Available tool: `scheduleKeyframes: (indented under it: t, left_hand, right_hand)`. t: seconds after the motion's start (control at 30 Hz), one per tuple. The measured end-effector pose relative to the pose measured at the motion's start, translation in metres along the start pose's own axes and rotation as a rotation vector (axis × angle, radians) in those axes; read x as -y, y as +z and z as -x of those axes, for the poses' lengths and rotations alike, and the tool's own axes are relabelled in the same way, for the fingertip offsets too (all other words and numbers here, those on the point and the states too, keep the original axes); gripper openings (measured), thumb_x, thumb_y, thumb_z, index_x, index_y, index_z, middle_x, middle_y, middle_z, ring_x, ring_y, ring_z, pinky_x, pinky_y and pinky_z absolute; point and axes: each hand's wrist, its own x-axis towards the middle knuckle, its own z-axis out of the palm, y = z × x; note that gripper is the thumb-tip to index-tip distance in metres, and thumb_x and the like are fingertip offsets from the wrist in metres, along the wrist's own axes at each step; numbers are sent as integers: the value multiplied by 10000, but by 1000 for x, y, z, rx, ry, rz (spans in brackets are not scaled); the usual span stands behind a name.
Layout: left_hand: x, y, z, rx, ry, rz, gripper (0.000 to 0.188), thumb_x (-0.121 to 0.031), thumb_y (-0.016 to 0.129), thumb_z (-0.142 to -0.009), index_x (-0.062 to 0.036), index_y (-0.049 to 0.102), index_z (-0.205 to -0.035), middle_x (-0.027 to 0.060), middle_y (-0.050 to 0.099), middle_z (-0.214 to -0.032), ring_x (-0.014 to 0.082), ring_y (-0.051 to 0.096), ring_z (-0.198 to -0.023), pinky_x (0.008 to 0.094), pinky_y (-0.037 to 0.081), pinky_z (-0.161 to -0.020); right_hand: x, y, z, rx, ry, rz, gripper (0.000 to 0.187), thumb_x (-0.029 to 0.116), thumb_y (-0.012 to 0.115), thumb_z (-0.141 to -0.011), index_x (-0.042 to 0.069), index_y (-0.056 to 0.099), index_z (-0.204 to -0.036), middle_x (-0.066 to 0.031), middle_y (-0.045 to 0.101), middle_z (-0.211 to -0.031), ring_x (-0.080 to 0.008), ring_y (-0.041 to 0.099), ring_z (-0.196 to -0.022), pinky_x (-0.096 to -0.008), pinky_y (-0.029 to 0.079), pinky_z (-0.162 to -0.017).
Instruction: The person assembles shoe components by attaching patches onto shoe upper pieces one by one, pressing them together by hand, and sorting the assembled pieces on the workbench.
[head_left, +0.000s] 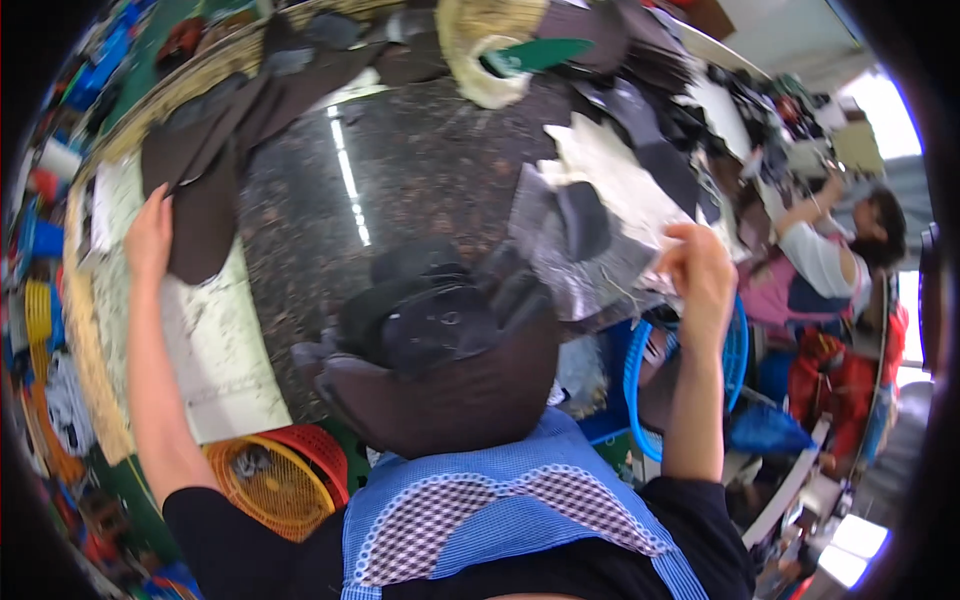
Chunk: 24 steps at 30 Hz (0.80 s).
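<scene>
At the left of the table, my left hand point(150, 235) is closed at the edge of a dark brown sole-shaped piece point(203, 232). This rounded piece lies with other long dark pieces running toward the far side. On the right, my right hand point(700, 262) hovers with curled fingers beside a ragged cream-white sheet point(605, 165); whatever its fingertips hold, if anything, is too small to make out. A grey sheet point(560, 230) lies left of that hand, carrying a small dark rounded pad point(583, 220). Right before my body sits a bulky pile of dark curved pieces point(450, 360).
The dark speckled tabletop point(320, 190) has a pale strip point(215, 350) along its left. A cream roll point(490, 70) with a green piece point(550, 54) stands at the far side. Yellow point(265, 490), red point(320, 455) and blue baskets point(742, 345) flank me. Another person point(810, 255) sits at right.
</scene>
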Motion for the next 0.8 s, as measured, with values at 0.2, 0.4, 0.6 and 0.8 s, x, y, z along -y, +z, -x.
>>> scheduleKeyframes:
  t: [0.2,0.4,0.6,0.8]
  left_hand:
    - [-30,-64,-18,-393,-95,124,254,-214,648,-1040,-59,716,-1229,129,755,-1123,295,712,-1005,387,539,-872]
    - [-235,-206,128,-251,324,270,127,-58,745,-923,-69,741,-1050,72,678,-1048,232,659,-934,359,540,-842]
    - [-383,-193,143,383,722,979,394,-101,873,-743,-95,800,-1130,33,642,-939,180,614,-791,326,511,-672]
    - [-386,-182,126,892,638,1268,531,-240,921,-745,-52,763,-1217,93,708,-1077,248,683,-943,364,556,-823]
  right_hand:
    - [-18,56,-21,-56,-386,660,407,347,834,-841,56,734,-1108,-119,683,-1029,-311,666,-1006,-408,534,-851]
    - [-40,55,-28,-46,-430,792,413,369,858,-786,66,727,-1033,-109,657,-1007,-308,634,-1004,-427,540,-827]
    - [-21,79,-22,-34,-546,749,338,389,852,-771,87,717,-843,-73,657,-890,-281,644,-928,-420,543,-744]
    - [-32,69,-36,-105,-426,458,104,178,743,-835,82,708,-857,-81,662,-800,-239,634,-755,-391,516,-656]
